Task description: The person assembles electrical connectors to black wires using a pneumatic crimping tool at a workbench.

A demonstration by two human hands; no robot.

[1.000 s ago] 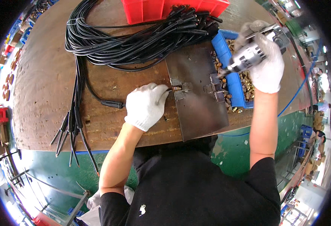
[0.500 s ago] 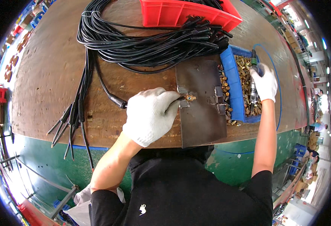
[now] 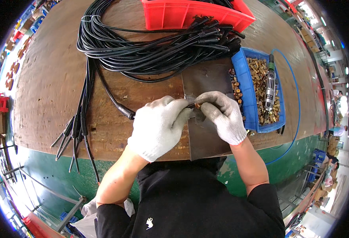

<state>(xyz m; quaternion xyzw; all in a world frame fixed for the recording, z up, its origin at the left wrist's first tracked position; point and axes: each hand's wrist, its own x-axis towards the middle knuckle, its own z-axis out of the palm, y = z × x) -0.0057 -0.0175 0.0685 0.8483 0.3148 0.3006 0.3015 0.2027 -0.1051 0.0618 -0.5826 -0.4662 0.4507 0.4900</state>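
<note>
My left hand [image 3: 156, 129], in a white knit glove, is closed around a black cable [image 3: 125, 111], whose thick moulded part shows left of the glove. Fingertip to fingertip with it, my gloved right hand [image 3: 222, 117] pinches a small brass fitting [image 3: 198, 106] at the cable's end. Both hands are above the left edge of a dark metal plate [image 3: 206, 141]; the fingers hide most of the join. To the right, a silver and green air tool [image 3: 270, 85] lies on brass pieces [image 3: 258, 71] in a blue bin [image 3: 244, 75].
A large bundle of black cables [image 3: 115, 47] lies across the far side of the wooden table [image 3: 47, 91], with stripped ends hanging over the near left edge. Behind it stands a red bin [image 3: 174, 16]. A blue air hose [image 3: 297, 95] curves around the right side.
My right hand has let go of the air tool, leaving it in the blue bin, and moved left to the brass fitting. My left hand keeps its hold on the cable.
</note>
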